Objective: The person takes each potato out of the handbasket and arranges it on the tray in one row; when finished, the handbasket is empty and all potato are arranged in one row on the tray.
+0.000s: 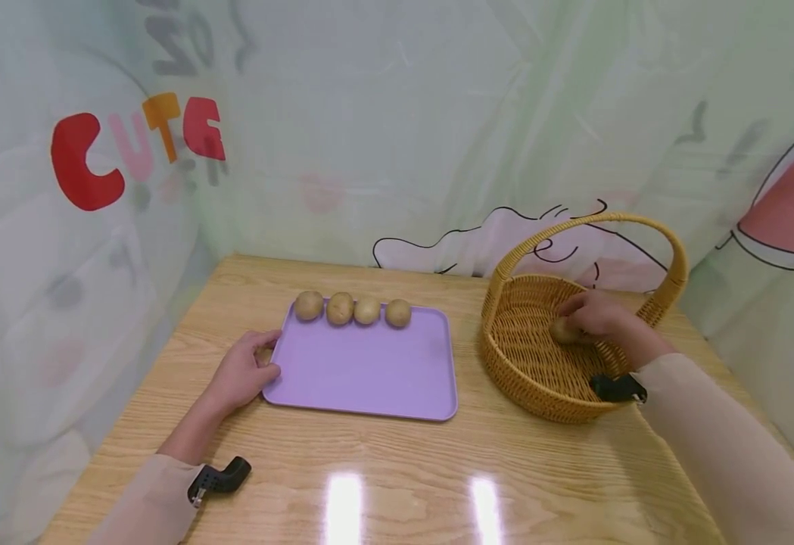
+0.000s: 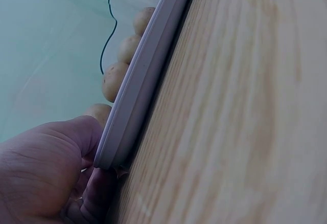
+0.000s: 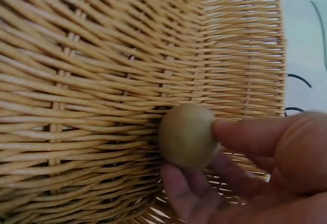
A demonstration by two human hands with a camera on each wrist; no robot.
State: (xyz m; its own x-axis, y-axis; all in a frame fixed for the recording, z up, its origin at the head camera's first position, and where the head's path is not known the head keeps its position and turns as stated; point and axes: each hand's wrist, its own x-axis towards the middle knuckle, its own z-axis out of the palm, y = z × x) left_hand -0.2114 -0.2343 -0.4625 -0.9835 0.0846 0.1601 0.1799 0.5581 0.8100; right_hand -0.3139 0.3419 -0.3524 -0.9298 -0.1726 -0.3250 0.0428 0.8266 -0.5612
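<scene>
Inside the wicker basket (image 1: 529, 333), my right hand (image 1: 596, 314) grips a potato (image 3: 188, 137) between thumb and fingers, close to the woven bottom. My left hand (image 1: 241, 371) holds the left edge of a purple tray (image 1: 369, 371). In the left wrist view, the thumb lies over the tray's rim (image 2: 135, 81) and the fingers are beneath it. Along the tray's far edge sits a row of several potatoes (image 1: 340, 309), the leftmost one (image 1: 309, 305) at the corner. Part of the held potato is hidden by my right hand in the head view.
The basket's tall arched handle (image 1: 597, 218) rises beside my right forearm. Both tray and basket stand on a wooden table (image 1: 397, 462), the basket to the tray's right. A printed curtain (image 1: 369, 136) hangs right behind the table and along its left side.
</scene>
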